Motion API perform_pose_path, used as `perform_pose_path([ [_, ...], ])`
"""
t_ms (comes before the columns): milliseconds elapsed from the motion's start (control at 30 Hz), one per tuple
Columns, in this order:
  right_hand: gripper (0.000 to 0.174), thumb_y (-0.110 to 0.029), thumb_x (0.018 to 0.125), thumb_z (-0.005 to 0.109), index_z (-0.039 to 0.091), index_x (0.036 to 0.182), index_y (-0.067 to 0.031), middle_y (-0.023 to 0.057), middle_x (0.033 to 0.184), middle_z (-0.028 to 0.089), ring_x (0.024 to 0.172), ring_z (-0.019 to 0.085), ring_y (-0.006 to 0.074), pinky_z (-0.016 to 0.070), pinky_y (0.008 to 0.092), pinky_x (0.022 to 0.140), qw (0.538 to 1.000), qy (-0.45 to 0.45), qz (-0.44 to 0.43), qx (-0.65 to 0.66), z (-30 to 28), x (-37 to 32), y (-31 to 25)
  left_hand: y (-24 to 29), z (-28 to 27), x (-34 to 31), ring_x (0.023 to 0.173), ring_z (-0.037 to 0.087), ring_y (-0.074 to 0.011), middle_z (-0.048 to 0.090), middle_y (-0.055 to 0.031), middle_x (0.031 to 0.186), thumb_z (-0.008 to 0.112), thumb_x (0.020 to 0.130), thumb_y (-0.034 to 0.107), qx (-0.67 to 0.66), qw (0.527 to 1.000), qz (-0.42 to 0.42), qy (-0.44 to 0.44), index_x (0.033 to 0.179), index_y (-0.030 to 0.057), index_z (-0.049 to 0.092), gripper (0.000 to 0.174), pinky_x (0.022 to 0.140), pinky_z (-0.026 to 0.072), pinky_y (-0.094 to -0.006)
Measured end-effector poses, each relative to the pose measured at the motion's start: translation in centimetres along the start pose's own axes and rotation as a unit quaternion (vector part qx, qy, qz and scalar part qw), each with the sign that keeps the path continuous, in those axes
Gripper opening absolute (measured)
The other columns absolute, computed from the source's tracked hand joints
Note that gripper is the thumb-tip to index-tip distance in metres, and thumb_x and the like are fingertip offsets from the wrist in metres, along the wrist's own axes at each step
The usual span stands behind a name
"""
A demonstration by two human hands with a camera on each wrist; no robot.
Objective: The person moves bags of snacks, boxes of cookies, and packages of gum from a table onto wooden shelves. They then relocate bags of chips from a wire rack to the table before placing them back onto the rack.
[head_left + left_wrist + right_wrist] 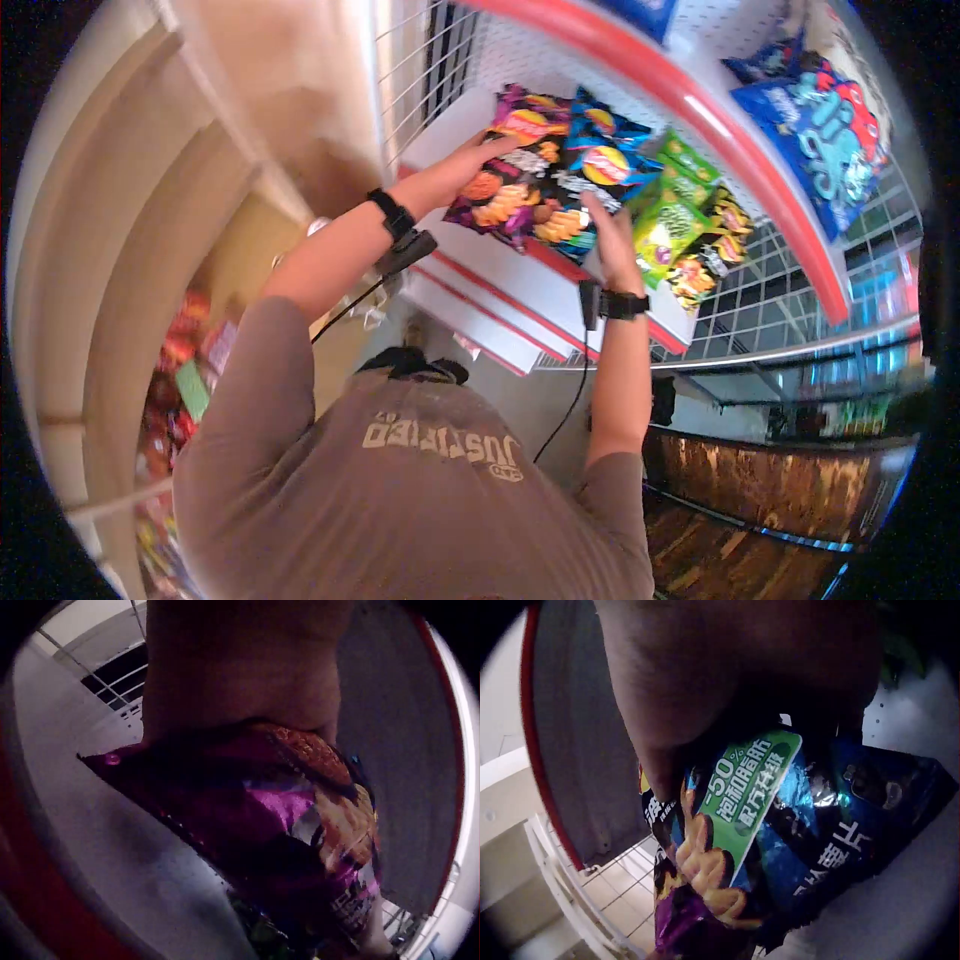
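Two bags of potato chips are side by side over the white shelf (450, 140). My left hand (472, 168) grips the purple-and-black chip bag (500, 192) by its left side, with a digit lying across the front. The blue-and-black chip bag (606, 165) is held by my right hand (615, 245), its thumb on the front. Shiny purple foil (281, 806) fills the left wrist view below the hand. In the right wrist view, a green label (750, 787) shows on the blue bag. The bags hide most of the fingers.
Green chip bags (672, 225) and a black-and-yellow bag (712, 255) stand right of my right hand. A red-edged upper shelf (700, 110) with a blue bag (820, 140) overhangs the right. Wire mesh (440, 60) closes the rack's left side. Lower red-edged shelves (490, 300) lie beneath.
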State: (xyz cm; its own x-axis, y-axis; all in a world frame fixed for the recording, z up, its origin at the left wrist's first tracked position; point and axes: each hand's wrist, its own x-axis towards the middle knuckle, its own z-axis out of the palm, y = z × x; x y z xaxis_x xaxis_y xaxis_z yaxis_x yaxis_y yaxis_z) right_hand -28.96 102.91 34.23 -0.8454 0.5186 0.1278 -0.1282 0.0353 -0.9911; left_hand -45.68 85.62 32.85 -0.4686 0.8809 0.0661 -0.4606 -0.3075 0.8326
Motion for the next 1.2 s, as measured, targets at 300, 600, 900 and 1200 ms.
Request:
perform_pose_path([
  [300, 0.058, -0.013, 0.081, 0.067, 0.038, 0.129, 0.0015, 0.0086, 0.120, 0.052, 0.106, 0.050, 0.0173, 0.0373, 0.0304, 0.095, 0.997, -0.077, -0.005, 0.027, 1.8, -10.3, -0.1, -2.8, 4.7, -14.5, 0.099, 0.060, -0.0171, 0.057, -0.0105, 0.117, 0.064, 0.085, 0.025, -0.055, 0.989, 0.050, 0.126, 0.130, 0.0030, 0.035, 0.058, 0.086, 0.0504, -0.0327],
  [600, 0.060, -0.018, 0.080, 0.069, 0.039, 0.128, 0.0004, 0.0085, 0.121, 0.052, 0.108, 0.052, 0.0177, 0.0392, 0.0311, 0.094, 0.952, -0.276, 0.127, 0.043, 13.7, -16.5, 5.7, -6.6, 0.6, -31.7, 0.102, 0.061, -0.0220, 0.057, -0.0127, 0.120, 0.057, 0.089, 0.030, -0.125, 0.941, 0.037, 0.313, 0.131, 0.0036, 0.036, 0.054, 0.088, 0.0503, -0.0373],
  [900, 0.061, -0.025, 0.075, 0.075, 0.045, 0.123, -0.0002, 0.0094, 0.115, 0.057, 0.103, 0.054, 0.0181, 0.0430, 0.0314, 0.090, 0.872, -0.448, 0.192, 0.041, 32.1, -20.1, 16.3, -9.8, -7.2, -47.5, 0.103, 0.060, -0.0264, 0.057, -0.0137, 0.120, 0.042, 0.093, 0.046, -0.253, 0.869, 0.046, 0.423, 0.131, 0.0075, 0.042, 0.054, 0.092, 0.0473, -0.0412],
  [1200, 0.052, -0.025, 0.076, 0.073, 0.053, 0.117, -0.0002, 0.0071, 0.112, 0.061, 0.100, 0.056, 0.0157, 0.0430, 0.0306, 0.089, 0.834, -0.524, 0.173, -0.025, 49.2, -17.4, 17.7, -4.1, -19.9, -53.4, 0.094, 0.064, -0.0251, 0.063, -0.0109, 0.111, 0.045, 0.091, 0.046, -0.255, 0.845, 0.081, 0.463, 0.119, 0.0074, 0.054, 0.048, 0.084, 0.0514, -0.0415],
])
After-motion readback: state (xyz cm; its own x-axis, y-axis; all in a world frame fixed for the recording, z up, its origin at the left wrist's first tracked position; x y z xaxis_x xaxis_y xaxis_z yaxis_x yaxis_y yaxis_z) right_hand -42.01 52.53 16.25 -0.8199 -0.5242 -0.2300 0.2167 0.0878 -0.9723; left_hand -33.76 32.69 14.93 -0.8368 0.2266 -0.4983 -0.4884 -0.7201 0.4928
